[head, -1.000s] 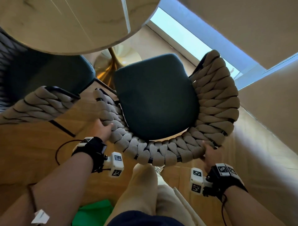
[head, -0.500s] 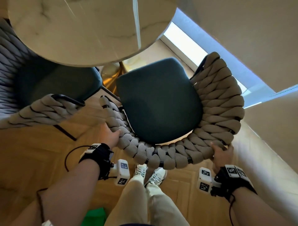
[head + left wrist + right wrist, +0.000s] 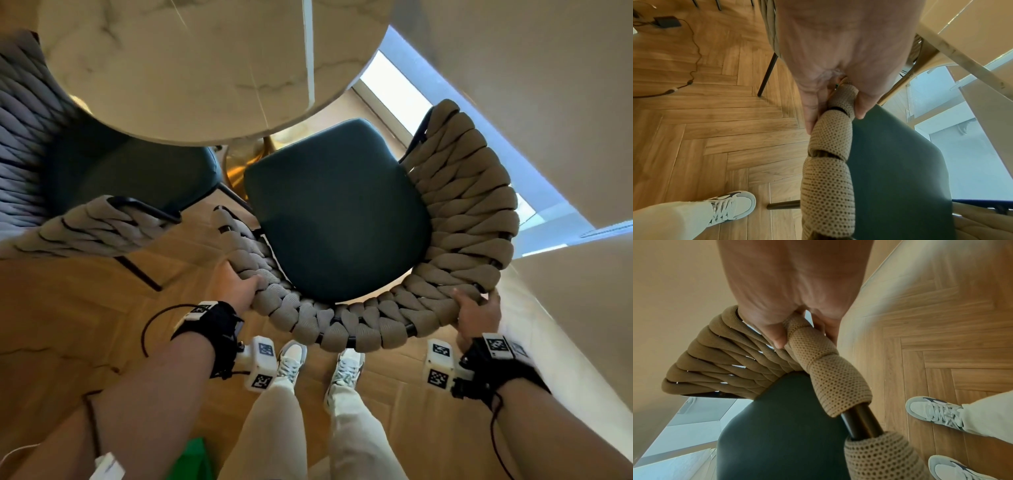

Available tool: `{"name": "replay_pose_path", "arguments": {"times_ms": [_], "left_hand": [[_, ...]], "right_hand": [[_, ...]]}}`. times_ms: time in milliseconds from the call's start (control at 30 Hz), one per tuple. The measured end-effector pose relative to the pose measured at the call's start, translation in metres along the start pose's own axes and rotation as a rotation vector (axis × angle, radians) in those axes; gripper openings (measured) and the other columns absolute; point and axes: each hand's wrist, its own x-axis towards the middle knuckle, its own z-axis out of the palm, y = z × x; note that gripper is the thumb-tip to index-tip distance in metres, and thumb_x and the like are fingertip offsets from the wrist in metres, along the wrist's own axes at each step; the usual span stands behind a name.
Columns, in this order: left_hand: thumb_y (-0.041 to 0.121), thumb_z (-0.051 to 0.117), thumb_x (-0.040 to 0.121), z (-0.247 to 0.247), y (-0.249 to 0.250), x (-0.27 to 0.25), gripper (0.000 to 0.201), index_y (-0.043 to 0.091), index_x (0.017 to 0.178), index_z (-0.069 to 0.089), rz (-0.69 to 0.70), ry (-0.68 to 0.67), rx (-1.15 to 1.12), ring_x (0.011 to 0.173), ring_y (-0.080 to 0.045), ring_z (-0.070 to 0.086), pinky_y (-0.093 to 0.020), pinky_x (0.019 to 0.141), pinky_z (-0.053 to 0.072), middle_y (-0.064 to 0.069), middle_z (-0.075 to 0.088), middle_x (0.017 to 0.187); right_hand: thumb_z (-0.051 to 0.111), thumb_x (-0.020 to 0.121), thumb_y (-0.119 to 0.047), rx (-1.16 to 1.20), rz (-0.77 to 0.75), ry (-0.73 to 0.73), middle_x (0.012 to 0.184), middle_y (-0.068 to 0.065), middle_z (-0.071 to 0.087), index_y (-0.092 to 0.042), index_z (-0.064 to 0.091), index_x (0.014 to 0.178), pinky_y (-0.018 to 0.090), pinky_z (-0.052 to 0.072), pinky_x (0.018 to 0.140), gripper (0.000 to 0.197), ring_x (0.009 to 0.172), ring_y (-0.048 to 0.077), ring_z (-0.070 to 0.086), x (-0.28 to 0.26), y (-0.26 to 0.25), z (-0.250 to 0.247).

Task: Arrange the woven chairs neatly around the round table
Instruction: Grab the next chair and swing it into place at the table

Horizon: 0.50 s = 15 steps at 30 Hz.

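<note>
Woven chair (image 3: 342,219) sits centre frame in the head view, its dark green seat front just under the edge of the round table (image 3: 205,68), which fills the upper left. Left hand (image 3: 236,286) grips the woven back rim at lower centre-left, thumb and fingers curled round the cord wrap. Right hand (image 3: 476,313) holds the same rim at centre right, fingers wrapped round it likewise.

A second woven chair (image 3: 92,222) stands at left, its arm near the first chair's left arm, a narrow strip of floor between them. Open herringbone floor (image 3: 68,325) lies lower left. A pale wall (image 3: 565,308) runs close along the right side.

Square coded markers (image 3: 262,380) on the wrist units; no readable writing.
</note>
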Motion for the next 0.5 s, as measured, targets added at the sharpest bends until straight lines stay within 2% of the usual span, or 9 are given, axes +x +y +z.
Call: {"name": "replay_pose_path", "arguments": {"times_ms": [100, 167, 267, 367, 433, 500], "left_hand": [[0.045, 0.082, 0.055, 0.016, -0.04, 0.054, 0.069, 0.049, 0.117, 0.051, -0.023, 0.004, -0.066, 0.119, -0.029, 0.066, -0.056, 0.098, 0.058, 0.001, 0.066, 0.133], [0.052, 0.082, 0.054, 0.025, -0.07, 0.097, 0.069, 0.055, 0.114, 0.048, -0.03, 0.008, -0.036, 0.122, -0.033, 0.067, -0.061, 0.095, 0.059, -0.002, 0.065, 0.138], [0.051, 0.081, 0.055, 0.032, -0.061, 0.104, 0.061, 0.064, 0.104, 0.049, -0.053, 0.04, -0.008, 0.121, -0.033, 0.067, -0.062, 0.093, 0.059, -0.001, 0.065, 0.137], [0.058, 0.077, 0.05, 0.03, -0.043, 0.094, 0.078, 0.038, 0.12, 0.049, -0.061, 0.036, 0.044, 0.112, -0.039, 0.071, -0.061, 0.088, 0.062, -0.011, 0.067, 0.13], [0.05, 0.079, 0.055, 0.028, -0.019, 0.069, 0.07, 0.039, 0.117, 0.048, -0.064, 0.013, -0.027, 0.119, -0.038, 0.067, -0.064, 0.093, 0.059, -0.009, 0.064, 0.133], [0.038, 0.076, 0.062, 0.027, 0.009, 0.038, 0.076, 0.028, 0.131, 0.046, -0.07, 0.01, -0.099, 0.126, -0.038, 0.061, -0.067, 0.101, 0.054, -0.011, 0.059, 0.14]], "right_hand": [[0.074, 0.062, -0.039, -0.011, -0.018, -0.027, 0.147, 0.008, 0.051, -0.033, 0.036, 0.148, 0.059, 0.045, 0.104, 0.094, 0.129, 0.036, 0.053, 0.012, -0.011, 0.0], [0.074, 0.065, -0.038, -0.017, -0.042, -0.041, 0.141, 0.01, 0.056, -0.03, 0.039, 0.146, 0.059, 0.048, 0.101, 0.088, 0.123, 0.035, 0.057, 0.016, -0.019, 0.002], [0.074, 0.07, -0.033, -0.014, -0.057, -0.052, 0.142, 0.011, 0.055, -0.028, 0.039, 0.146, 0.058, 0.048, 0.1, 0.084, 0.123, 0.036, 0.057, 0.022, -0.027, 0.005], [0.074, 0.075, -0.027, -0.001, -0.042, -0.058, 0.145, 0.011, 0.053, -0.027, 0.037, 0.149, 0.058, 0.048, 0.101, 0.083, 0.126, 0.035, 0.055, 0.031, -0.036, 0.008], [0.073, 0.078, -0.023, -0.008, -0.05, -0.053, 0.142, 0.011, 0.054, -0.026, 0.038, 0.148, 0.058, 0.048, 0.101, 0.078, 0.124, 0.035, 0.056, 0.037, -0.039, 0.01], [0.073, 0.079, -0.022, -0.012, -0.05, -0.056, 0.141, 0.011, 0.055, -0.026, 0.039, 0.148, 0.058, 0.048, 0.101, 0.077, 0.123, 0.036, 0.056, 0.042, -0.042, 0.012]]}}
